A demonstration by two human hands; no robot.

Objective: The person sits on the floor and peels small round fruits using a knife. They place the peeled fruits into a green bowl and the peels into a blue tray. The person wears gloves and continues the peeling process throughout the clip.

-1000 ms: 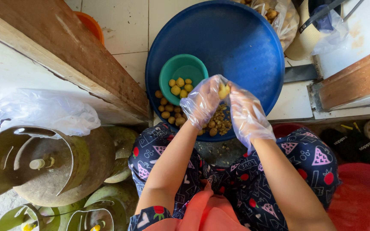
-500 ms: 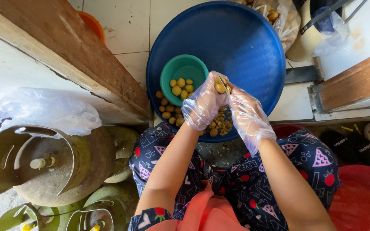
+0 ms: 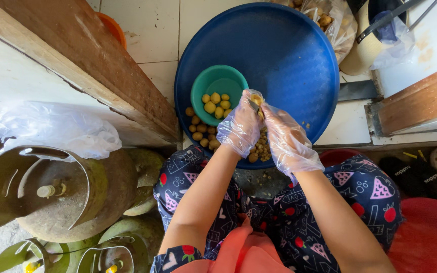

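Peeling small yellow tubers over a big blue basin point(image 3: 289, 45), about midway by the look of it. Left hand point(image 3: 239, 126) in a clear plastic glove, closed on one small tuber point(image 3: 255, 99) together with the right hand point(image 3: 289, 142), also gloved and closed; a thin dark blade seems there, hard to tell. Already several clean yellow pieces in the teal bowl point(image 3: 228, 83) at the left. Still a heap of unpeeled tubers point(image 3: 198, 134) and scraps near the hands.

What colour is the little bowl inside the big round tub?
The little bowl is teal green, sitting in the blue tub. The head view shows it.
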